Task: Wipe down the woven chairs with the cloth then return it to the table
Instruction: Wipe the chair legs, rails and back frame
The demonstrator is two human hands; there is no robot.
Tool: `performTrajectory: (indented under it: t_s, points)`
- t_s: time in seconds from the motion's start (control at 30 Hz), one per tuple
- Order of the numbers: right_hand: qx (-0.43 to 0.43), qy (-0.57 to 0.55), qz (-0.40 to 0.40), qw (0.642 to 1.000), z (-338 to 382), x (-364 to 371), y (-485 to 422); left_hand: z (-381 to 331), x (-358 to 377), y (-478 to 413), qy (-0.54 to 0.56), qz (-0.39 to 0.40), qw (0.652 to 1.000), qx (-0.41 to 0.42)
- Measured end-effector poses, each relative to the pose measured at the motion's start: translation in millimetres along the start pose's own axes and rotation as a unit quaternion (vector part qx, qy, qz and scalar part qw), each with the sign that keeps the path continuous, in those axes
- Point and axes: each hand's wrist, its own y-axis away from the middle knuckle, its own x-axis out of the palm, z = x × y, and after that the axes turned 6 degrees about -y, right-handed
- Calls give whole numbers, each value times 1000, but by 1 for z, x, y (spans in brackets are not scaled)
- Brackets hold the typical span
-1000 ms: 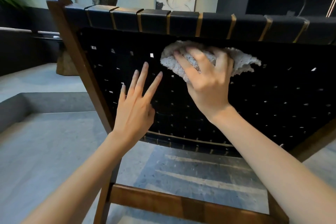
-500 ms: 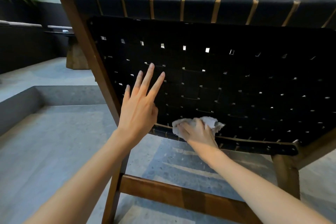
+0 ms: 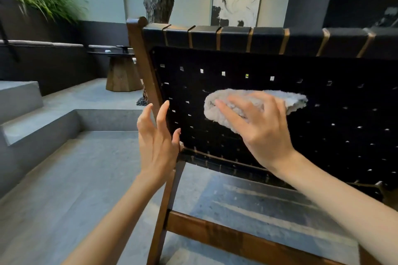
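Head view. Wipes the rear of a woven chair (image 3: pixel 323 135), pressing a pale, fluffy cloth (image 3: pixel 288 100) against the black weave at about mid-height, toward the left side. Pins the cloth there with the right grip (image 3: pixel 265 133), fingers spread apart and laid flat on top, not clamped around it. Hovers the left grip (image 3: pixel 157 144) just beside the wooden post (image 3: pixel 142 66), fingers apart and loosely curved, holding nothing; cannot tell contact with the wood. Shows, well apart at the back left, a small dark-topped surface (image 3: pixel 121 73) on a wooden base, probably the place for returning the cloth.

Looks mid-wipe, with the return not yet begun. Risks losing the cloth: pinned by pressure alone, likely to slide out from under the palm on a fast stroke and drop to the floor (image 3: pixel 86 178). Risks snagging the fluffy pile on the small gaps and strap edges of the weave. Also risks shoving the chair forward, or tipping it, by pressing hard while bracing nothing with the left.
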Motion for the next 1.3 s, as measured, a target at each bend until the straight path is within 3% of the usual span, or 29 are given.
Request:
performTrajectory:
  t_s: [0.17,0.37,0.53,0.67,0.77,0.83,0.93,1.0,1.13,1.2,1.3]
  points:
    - [-17,104,-5,994,-21,8,-49,-1,7,-30,70,40,993,-84]
    - [-2,178,11,984,-20,30,-49,12,17,-49,43,22,998,-31]
    - [-12,140,28,990,-13,49,-16,27,22,-49,41,25,999,-2]
    - [7,98,131,987,11,66,39,28,28,-49,71,24,997,-1]
    - [58,61,252,964,31,75,66,28,30,-49,78,20,997,-8]
    - [74,15,366,927,39,78,73,28,28,-49,86,21,996,-10]
    - [145,-61,517,841,45,83,93,27,27,-48,89,26,996,-13]
    - [146,-73,552,818,53,84,100,29,27,-48,87,26,996,-9]
    - [144,-88,567,806,56,76,94,28,24,-48,85,37,996,-6]
    - [108,-98,520,842,52,60,82,28,23,-48,86,30,996,6]
    - [11,-111,322,940,45,39,61,33,21,-50,121,18,992,28]
